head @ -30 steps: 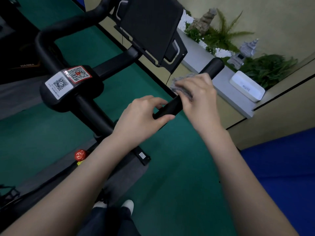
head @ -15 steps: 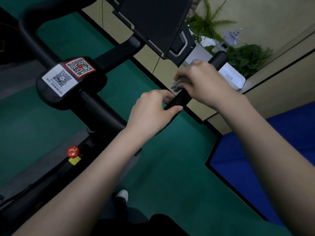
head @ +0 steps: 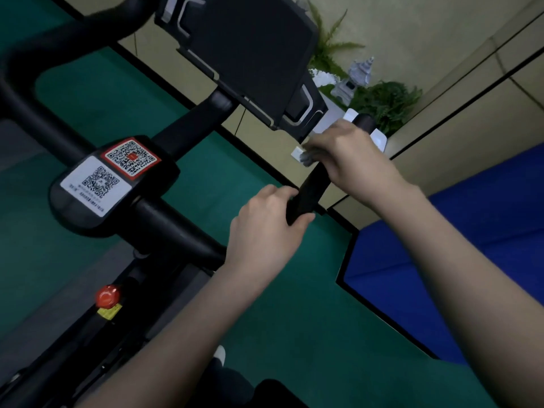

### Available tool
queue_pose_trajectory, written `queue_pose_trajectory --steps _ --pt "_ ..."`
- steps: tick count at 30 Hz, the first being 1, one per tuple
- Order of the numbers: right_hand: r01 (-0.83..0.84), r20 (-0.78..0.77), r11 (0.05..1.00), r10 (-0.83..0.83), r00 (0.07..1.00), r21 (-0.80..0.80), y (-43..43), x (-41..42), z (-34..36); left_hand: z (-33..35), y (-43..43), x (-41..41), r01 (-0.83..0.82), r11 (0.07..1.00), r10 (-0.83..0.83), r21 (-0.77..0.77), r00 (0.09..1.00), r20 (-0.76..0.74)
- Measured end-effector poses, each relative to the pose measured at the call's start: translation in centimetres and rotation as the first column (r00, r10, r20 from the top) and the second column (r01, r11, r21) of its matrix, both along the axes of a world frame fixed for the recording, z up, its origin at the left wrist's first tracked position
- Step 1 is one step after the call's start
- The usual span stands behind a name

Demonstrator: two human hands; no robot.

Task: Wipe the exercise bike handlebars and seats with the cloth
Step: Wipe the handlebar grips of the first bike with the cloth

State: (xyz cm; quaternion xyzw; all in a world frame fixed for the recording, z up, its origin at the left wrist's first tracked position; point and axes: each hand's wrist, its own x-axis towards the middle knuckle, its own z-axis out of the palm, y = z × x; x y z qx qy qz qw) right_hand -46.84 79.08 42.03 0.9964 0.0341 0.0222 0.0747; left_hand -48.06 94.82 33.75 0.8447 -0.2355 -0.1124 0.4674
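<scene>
L hand (head: 265,228) gripping handlebar (head: 311,190), R hand (head: 350,160) clutching grey cloth (head: 306,156) round it

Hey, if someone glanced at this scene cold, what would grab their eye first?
At centre, the left hand grips the black handlebar while the right hand holds a grey cloth against it further up. To the left, red and white code stickers stand out on the dark bike.

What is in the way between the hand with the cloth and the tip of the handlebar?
Nothing visible. The right hand holds the grey cloth around the black handlebar, and only bare bar runs to its tip. The left hand grips lower down, behind the cloth.
</scene>
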Motion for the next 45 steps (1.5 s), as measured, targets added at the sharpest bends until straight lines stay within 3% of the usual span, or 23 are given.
queue_pose_trajectory --steps 4,9,15,21,25,30,36,39,42,45 --pt "-0.063 -0.003 0.987 0.065 0.998 0.149 0.8 -1.3 -1.2 0.1 0.1 -0.1 0.006 1.0 -0.007 0.0 1.0 0.019" --pt "-0.041 0.203 0.995 0.022 0.979 0.091 0.1 -1.5 -2.0 0.0 0.1 -0.1 0.002 1.0 -0.001 -0.009 0.999 0.035" --pt "-0.127 0.324 0.979 0.069 0.943 0.162 -0.7 -2.7 -3.3 0.2 0.0 -0.1 0.007 1.0 -0.007 -0.004 1.0 0.016" --pt "-0.116 0.636 0.965 -0.063 0.769 0.237 -1.0 -3.1 -5.6 0.5 0.2 -0.1 0.011 1.0 -0.011 0.023 1.0 0.014" --pt "-0.189 0.684 0.946 -0.044 0.729 0.262 -1.3 -3.7 -7.2 0.5 0.2 0.0 0.025 0.999 -0.025 0.04 1.0 0.002" --pt "-0.149 0.8 0.914 -0.24 0.551 0.377 -1.8 -2.5 -7.3 1.0 -0.5 0.2 0.035 0.997 -0.035 0.072 0.999 0.005" --pt "-0.202 0.784 0.837 -0.353 0.51 0.508 -0.2 -3.9 -10.2 1.4 -2.6 1.4 0.058 0.998 -0.057 0.029 0.998 -0.012" --pt "-0.185 0.723 0.725 -0.559 0.407 0.664 0.4 -3.7 -10.4 1.3 -3.6 1.8 0.054 0.999 -0.053 0.011 0.998 -0.018" --pt "-0.259 0.483 0.419 -0.829 0.282 0.87 1.2 -2.7 -9.4 1.1 -4.1 2.0 0.033 0.999 -0.033 -0.001 0.999 -0.005" --pt "-0.32 0.289 0.201 -0.922 0.256 0.926 2.7 -2.9 -9.7 0.9 -4.3 1.9 0.007 1.0 -0.006 -0.019 1.0 0.013"
